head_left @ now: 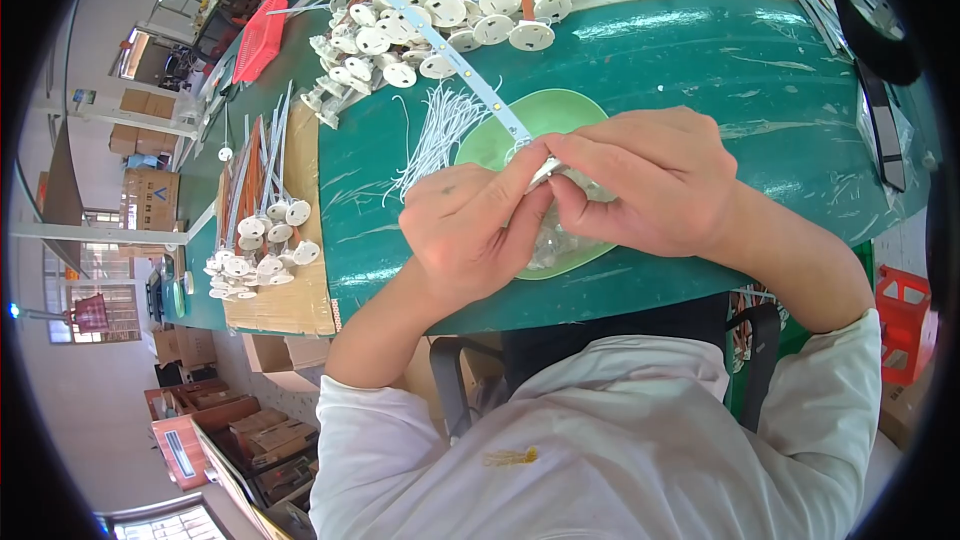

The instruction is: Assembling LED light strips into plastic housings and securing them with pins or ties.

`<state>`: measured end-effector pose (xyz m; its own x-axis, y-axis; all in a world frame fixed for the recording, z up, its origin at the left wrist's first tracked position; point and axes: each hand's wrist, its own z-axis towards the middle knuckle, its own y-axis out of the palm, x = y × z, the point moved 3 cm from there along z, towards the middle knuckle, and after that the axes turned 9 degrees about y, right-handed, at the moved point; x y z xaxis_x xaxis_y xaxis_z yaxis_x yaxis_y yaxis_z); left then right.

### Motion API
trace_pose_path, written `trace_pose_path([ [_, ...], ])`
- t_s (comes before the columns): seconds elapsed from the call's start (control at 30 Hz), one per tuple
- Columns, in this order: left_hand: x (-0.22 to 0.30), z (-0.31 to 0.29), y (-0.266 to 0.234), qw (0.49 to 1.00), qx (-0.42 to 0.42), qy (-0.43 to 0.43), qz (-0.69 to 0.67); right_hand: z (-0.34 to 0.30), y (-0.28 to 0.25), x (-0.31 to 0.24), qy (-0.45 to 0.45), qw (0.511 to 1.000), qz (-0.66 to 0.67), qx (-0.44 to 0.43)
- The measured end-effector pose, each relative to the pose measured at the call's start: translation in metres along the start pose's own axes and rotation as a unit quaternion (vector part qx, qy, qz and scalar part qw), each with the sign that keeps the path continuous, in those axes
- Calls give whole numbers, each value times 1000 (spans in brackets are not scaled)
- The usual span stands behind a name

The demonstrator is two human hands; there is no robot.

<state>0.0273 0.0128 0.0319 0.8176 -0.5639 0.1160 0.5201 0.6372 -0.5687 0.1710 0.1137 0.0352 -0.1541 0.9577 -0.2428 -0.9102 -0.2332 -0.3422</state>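
Both hands meet over a green bowl (482, 145), thumbs and fingers pinched together. Between them is a small white fitting (545, 172), largely covered by the fingers. My left hand (465, 225) grips it from the left, and my right hand (655, 180) closes on it from the right. A narrow white LED strip (455, 60) dotted with yellowish LEDs runs from the fingertips up and left to a pile. Whether its end joins the fitting is hidden. Small clear pieces (552, 245) lie in the bowl under the hands. A bundle of thin white wires (445, 130) rests left of the bowl.
Many white round-based holders (447, 10) are heaped at the far side of the green table (690, 70). More sit on a cardboard sheet (290, 312) at left. A red basket (262, 38) stands far left, a black phone-like object (882, 130) at right, and a red stool (903, 325) below.
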Motion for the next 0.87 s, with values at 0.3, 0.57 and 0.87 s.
trace_pose_path([
  [0.3, -4, -1, -7, 1000, 4, 19, 25, 1, 2, 6, -18, 998, 54, -29],
  [0.57, 12, 8, -13, 984, 18, 145, 101, 7, -10, -10, -91, 994, 39, -35],
  [0.87, -3, 8, -12, 987, -48, 7, -154, 17, -15, 3, -37, 995, 89, -21],
])
